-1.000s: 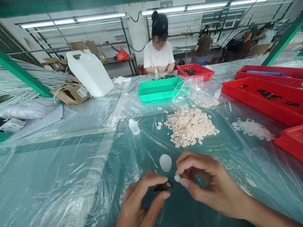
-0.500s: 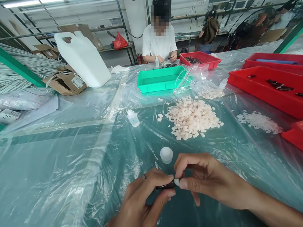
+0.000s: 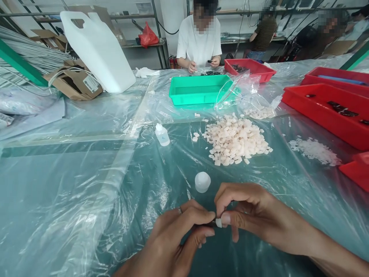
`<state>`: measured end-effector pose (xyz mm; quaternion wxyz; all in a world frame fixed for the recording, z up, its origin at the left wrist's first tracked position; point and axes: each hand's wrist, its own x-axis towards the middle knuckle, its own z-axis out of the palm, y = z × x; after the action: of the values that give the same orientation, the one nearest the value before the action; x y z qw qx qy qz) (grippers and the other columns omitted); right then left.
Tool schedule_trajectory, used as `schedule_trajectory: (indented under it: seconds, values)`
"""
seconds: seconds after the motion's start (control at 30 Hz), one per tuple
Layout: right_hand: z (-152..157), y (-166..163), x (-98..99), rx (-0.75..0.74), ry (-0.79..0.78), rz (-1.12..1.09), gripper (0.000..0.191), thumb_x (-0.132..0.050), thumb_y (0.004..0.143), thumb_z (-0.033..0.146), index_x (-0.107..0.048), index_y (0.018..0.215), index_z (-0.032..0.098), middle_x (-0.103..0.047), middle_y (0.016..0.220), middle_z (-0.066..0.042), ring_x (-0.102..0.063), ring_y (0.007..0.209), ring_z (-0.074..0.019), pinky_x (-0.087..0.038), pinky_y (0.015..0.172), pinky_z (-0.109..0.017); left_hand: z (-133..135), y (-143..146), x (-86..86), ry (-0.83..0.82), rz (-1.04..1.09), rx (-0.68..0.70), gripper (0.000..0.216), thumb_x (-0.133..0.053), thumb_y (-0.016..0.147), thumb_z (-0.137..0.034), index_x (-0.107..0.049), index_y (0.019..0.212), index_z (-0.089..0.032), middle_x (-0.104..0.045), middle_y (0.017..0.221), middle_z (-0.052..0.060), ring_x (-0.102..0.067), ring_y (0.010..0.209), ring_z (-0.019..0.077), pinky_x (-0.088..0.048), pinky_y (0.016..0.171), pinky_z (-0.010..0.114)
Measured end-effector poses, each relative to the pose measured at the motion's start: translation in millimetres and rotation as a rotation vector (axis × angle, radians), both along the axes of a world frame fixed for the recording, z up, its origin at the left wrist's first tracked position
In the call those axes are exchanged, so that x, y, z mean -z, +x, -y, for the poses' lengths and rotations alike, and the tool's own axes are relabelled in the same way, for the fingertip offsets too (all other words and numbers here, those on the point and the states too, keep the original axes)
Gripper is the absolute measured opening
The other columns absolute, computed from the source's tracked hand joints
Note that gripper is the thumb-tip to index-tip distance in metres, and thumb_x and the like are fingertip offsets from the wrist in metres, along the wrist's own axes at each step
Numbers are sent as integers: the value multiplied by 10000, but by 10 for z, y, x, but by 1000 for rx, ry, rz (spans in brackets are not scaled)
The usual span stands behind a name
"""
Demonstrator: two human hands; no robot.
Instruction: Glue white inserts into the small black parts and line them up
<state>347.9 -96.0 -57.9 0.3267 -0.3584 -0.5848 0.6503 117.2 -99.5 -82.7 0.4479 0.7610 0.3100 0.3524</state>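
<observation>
**Where both my grips meet, a white piece (image 3: pixel 218 223) sits against a dark part (image 3: pixel 212 224)**

At seven o'clock in my view, my left hand (image 3: pixel 174 234) has thumb and forefinger drawn in on the dark part, with almost no gap. It lies between those fingertips, mostly hidden; what shows is slim and blackish. Its long axis seems to run roughly nine to three o'clock, the visible end pointing to three. At that end, just clear of my left fingertips, the white piece is small, pale and blocky; I can't tell its long axis. From four o'clock comes my right hand (image 3: pixel 253 217), thumb and forefinger pinched close on the white piece, the contact partly hidden.
</observation>
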Motion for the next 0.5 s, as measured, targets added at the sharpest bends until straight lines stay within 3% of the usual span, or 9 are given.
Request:
schedule_trajectory:
  seconds: [0.1,0.27,0.5]
  values:
    - [61,-5,-3,65,158,102,57,-647,1021,264,-698,1044,252,-642,982,-14,-655,728,-110,-583,617,-220,-7,-9,-43,-29,19,-21,245,-595,1020,-122,-652,1143,-327,-660,858,-12,-628,595,129,-515,568,223]
    - [106,-1,0,39,359,143,163,-561,1051,166,-669,1091,281,-636,1008,-17,-652,755,-107,-557,656,-236,-40,-3,-122,-51,20,5,193,-588,1011,-99,-678,1031,-268,-660,791,-15,-645,607,131,-516,579,215]
    - [33,-38,-62,0,67,33,80,-636,1014,215,-682,949,220,-638,954,-18,-682,748,-116,-598,654,-227,-14,12,-100,-37,12,24,239,-554,1014,-85,-682,1051,-283,-670,834,-11,-595,595,124,-467,565,218]
